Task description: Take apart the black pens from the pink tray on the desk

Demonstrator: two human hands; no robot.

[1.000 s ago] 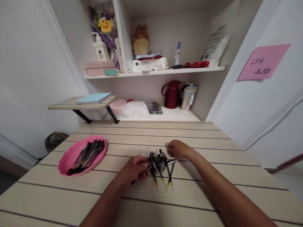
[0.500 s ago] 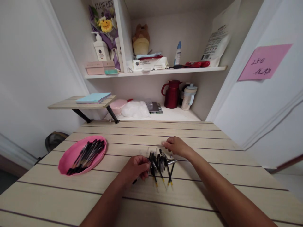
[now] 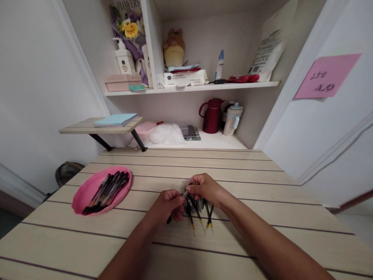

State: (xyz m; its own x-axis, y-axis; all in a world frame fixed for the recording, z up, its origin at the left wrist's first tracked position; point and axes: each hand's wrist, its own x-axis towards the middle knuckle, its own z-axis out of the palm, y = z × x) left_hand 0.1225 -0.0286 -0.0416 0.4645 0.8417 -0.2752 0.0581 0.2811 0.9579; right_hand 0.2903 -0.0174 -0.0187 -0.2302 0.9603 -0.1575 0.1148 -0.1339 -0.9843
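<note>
Pale planks with dark seams form the tabletop [image 3: 87, 249], which stands against a white open cupboard [image 3: 153, 42]. Near the middle of the planks, a pen [image 3: 169, 220] lies in the left hand [image 3: 171, 205], its fingers curled round the barrel and a black end poking out below them. At the upper end, thumb and forefinger of the right hand [image 3: 204, 189] are pinched on a small silvery tip [image 3: 185, 194]; whether it is joined to the barrel cannot be told. Both hands almost meet there, just above the tabletop.

Beneath and beside them sits a loose pile of pen parts, partly covered by the right hand. Thin ink refills [image 3: 200, 220] with yellow bands stick out of it toward the person. Well to the left, a pink scalloped bowl [image 3: 77, 200] holds a bundle of black-capped clear pens [image 3: 107, 190], lying aslant.

Farther back, a small raised stand [image 3: 77, 127] bears a stack of coloured paper [image 3: 115, 119]. On the cupboard's lower level, a dark red thermal jug [image 3: 212, 116] stands beside a speckled tumbler [image 3: 232, 120]; above, a brown plush toy [image 3: 174, 48] sits behind a white wipes packet [image 3: 185, 79]. At far right, a pink handwritten note [image 3: 328, 76] sticks to the white wall.
</note>
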